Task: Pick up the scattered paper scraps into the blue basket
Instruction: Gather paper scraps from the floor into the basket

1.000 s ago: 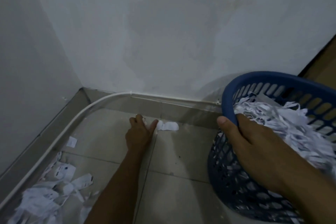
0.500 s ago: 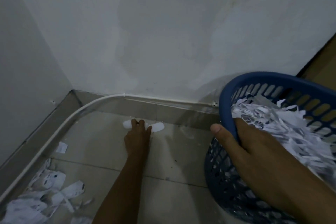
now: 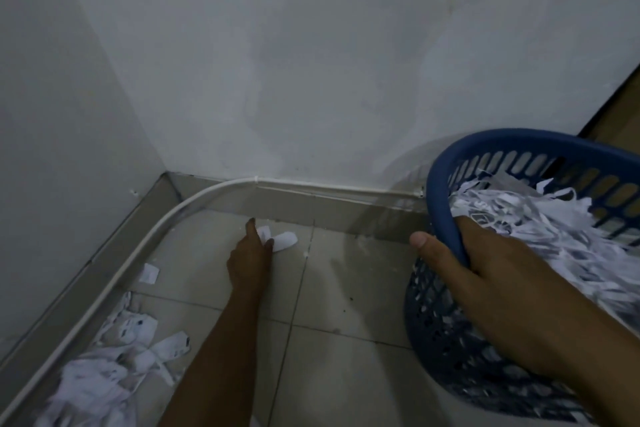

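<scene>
The blue basket [image 3: 440, 184] is tilted at the right, heaped with white shredded paper [image 3: 540, 222]. My right hand [image 3: 485, 263] grips its near rim, thumb outside and fingers inside. My left hand [image 3: 249, 253] reaches down to the tiled floor near the wall, its fingers closed around white paper scraps [image 3: 282, 241] that stick out past the fingertips. A pile of scraps [image 3: 104, 378] lies at the lower left along the wall, and one small loose scrap [image 3: 149, 273] lies apart by the white conduit.
Two white walls meet in a corner at the left. A white cable conduit [image 3: 166, 225] curves along the grey skirting. A brown door edge [image 3: 620, 107] shows at the far right. Grey floor tiles [image 3: 346, 288] lie between my arms.
My left hand has gathered the scraps near the skirting and closed on them. The view shifted slightly; the basket stays held by my right hand.
</scene>
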`<state>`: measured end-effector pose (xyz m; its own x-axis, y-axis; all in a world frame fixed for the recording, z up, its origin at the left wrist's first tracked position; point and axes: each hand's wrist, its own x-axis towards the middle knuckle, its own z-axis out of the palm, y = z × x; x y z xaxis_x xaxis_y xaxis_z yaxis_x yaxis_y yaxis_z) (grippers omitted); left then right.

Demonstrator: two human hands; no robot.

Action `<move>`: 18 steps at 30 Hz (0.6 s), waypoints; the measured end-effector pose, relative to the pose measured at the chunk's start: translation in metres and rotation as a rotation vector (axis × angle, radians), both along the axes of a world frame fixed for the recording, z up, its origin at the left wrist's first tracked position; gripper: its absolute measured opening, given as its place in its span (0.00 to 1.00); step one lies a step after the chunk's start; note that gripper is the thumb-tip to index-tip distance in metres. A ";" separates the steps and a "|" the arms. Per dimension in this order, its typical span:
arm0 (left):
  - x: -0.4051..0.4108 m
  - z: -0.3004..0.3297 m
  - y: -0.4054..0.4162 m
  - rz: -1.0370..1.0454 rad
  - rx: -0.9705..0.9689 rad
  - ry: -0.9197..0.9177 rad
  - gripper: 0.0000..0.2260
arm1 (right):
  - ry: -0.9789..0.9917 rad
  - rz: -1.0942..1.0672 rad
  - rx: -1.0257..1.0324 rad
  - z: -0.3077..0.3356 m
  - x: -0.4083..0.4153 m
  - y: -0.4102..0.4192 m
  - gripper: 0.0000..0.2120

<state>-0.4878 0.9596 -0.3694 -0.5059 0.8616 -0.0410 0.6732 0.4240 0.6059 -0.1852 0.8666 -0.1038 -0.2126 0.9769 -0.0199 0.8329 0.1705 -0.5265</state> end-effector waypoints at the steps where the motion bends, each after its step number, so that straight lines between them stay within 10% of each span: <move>1: -0.006 0.001 0.004 0.004 -0.047 -0.001 0.28 | 0.003 0.000 0.000 0.000 0.000 0.001 0.25; 9: -0.008 -0.007 0.005 -0.009 0.056 0.061 0.11 | -0.051 -0.010 -0.052 0.002 -0.002 0.002 0.22; 18: -0.018 -0.011 -0.026 -0.010 0.149 -0.087 0.15 | -0.112 0.016 0.083 0.000 0.000 -0.002 0.19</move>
<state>-0.5054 0.9337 -0.3801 -0.4972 0.8665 0.0442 0.6193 0.3187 0.7176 -0.1855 0.8651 -0.1034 -0.2295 0.9726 0.0367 0.8826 0.2238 -0.4133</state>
